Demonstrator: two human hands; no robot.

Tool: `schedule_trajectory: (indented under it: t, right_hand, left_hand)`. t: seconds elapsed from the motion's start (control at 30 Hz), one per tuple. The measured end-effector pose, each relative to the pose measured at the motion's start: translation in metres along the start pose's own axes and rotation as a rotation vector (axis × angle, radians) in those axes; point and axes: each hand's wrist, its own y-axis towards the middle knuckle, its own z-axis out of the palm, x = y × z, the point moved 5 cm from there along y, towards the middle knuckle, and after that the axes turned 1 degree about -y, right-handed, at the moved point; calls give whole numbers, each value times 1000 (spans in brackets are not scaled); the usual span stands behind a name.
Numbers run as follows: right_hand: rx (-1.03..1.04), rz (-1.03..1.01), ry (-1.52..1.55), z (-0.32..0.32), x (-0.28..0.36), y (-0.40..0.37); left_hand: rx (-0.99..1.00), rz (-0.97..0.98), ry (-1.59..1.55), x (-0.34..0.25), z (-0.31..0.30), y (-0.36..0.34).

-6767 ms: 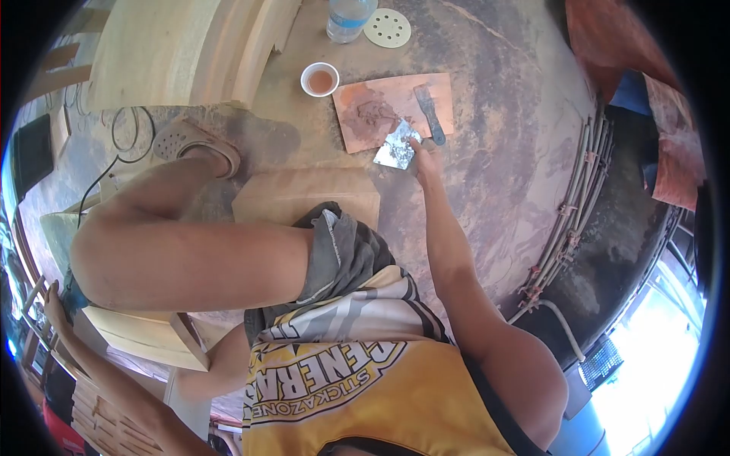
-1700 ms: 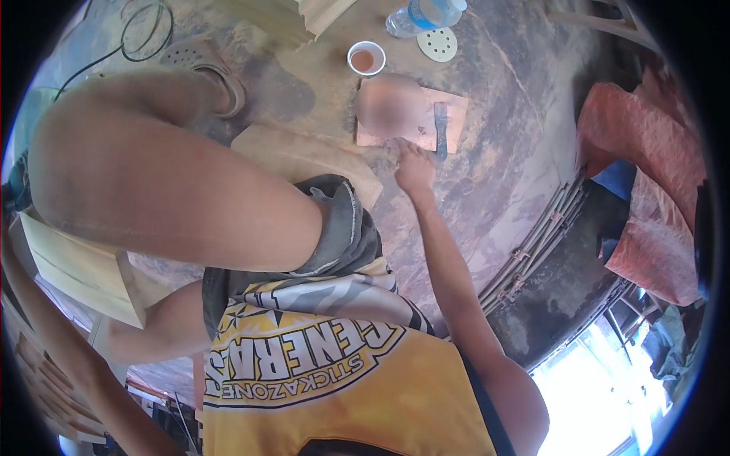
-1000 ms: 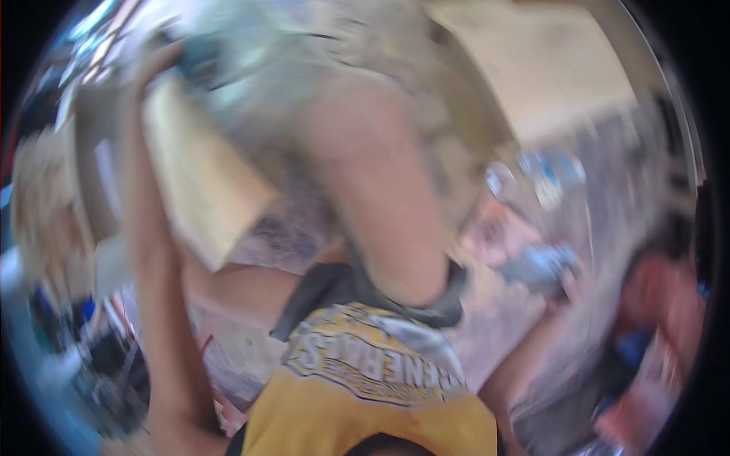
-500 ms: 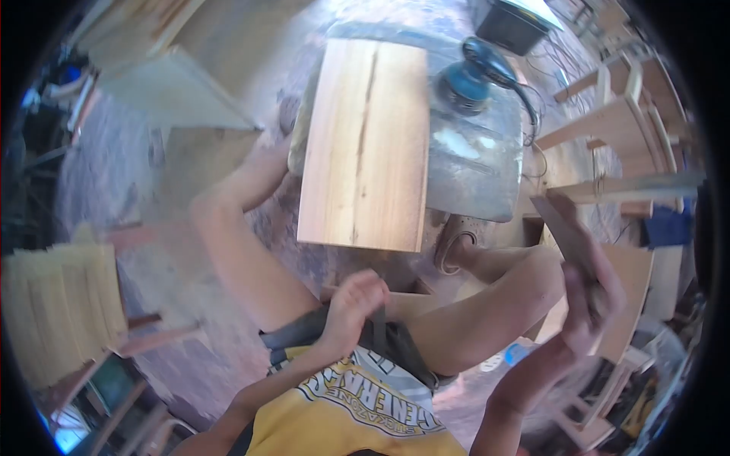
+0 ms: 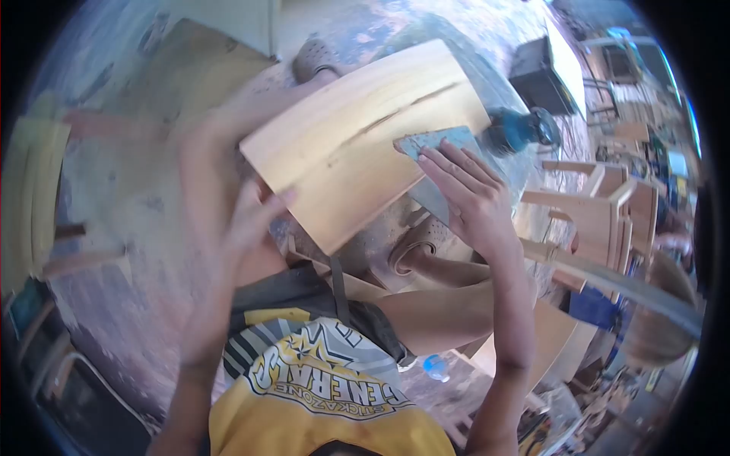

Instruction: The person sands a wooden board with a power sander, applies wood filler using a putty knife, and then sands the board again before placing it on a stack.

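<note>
While the right hand (image 5: 471, 201) grips the scraper (image 5: 432, 144) on the board (image 5: 334, 159) beside its crack (image 5: 395, 115), the left hand (image 5: 247, 220) lies spread against the board's near edge. So loose a brace could let the board slip under the scraper.

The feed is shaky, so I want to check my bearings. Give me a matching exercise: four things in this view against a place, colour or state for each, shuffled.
Things:
1 wooden board
2 scraper
3 sander
4 left hand

Descriptions:
A teal, beside the board's right-hand end
B blurred, at the board's lower left edge
C pale, with a dark crack along it
D flat on the board under the right hand

Pairs: 1-C, 2-D, 3-A, 4-B
</note>
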Motion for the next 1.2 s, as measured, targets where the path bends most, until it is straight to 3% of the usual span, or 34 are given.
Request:
schedule_trajectory:
  t: [0.17,0.23,0.27,0.33,0.43,0.67,0.77,0.83,0.97,1.2]
  right_hand:
    - [-48,-75,28,23,8,36]
    - [-76,-53,81,25,8,43]
    - [-102,-21,127,25,6,44]
    - [-125,14,181,26,7,42]
    - [-131,51,221,22,11,35]
    - [-114,209,226,-3,20,11]
    - [-95,216,198,0,23,9]
    - [-86,223,172,4,25,9]
    - [-70,236,105,7,25,5]
    - [-5,178,-22,42,26,22]
  left_hand:
    - [-31,-4,178,-13,-65,45]
    - [-159,-1,-42,0,-80,60]
    - [-162,-6,-41,-13,-64,58]
    - [-268,104,-354,-37,-35,54]
    - [-185,141,-128,-45,-38,64]
    - [-1,64,-154,-43,-29,68]
    - [-68,78,-125,-34,-16,68]
    - [-271,157,-68,-28,-18,66]
    - [-291,123,-290,-8,-22,87]
    - [-279,107,-226,-24,-12,84]
